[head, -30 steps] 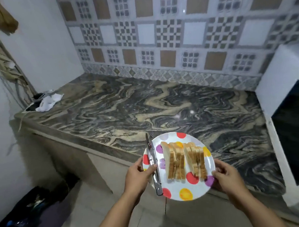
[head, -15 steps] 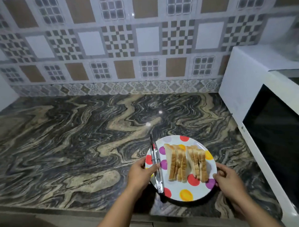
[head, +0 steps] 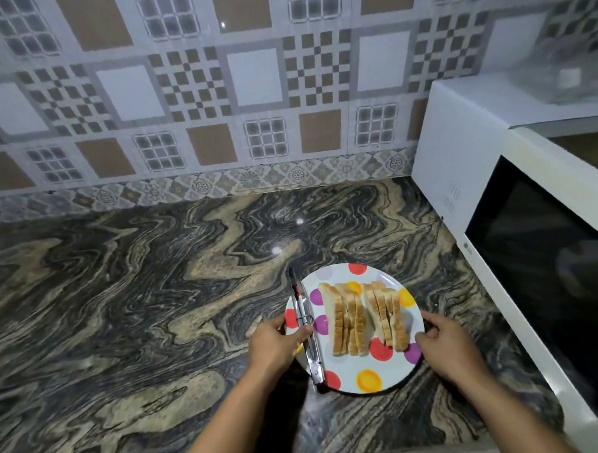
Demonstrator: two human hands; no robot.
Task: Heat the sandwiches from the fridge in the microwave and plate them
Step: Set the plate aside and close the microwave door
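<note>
I read a small grey logo on the white microwave [head: 515,196] door frame, too small to make out. One polka-dot plate [head: 361,383] on the marble counter [head: 122,302], at 5 o'clock in view, carries two sandwiches [head: 363,317] standing on edge. Left hand [head: 278,340] pinches the plate's 9 o'clock rim and one pair of metal tongs [head: 307,328]. Right hand [head: 446,343] grips the 3 o'clock rim.

One plate [head: 383,382], two sandwiches [head: 363,317], one pair of tongs [head: 307,332], one microwave [head: 465,143], two hands [head: 273,340].
</note>
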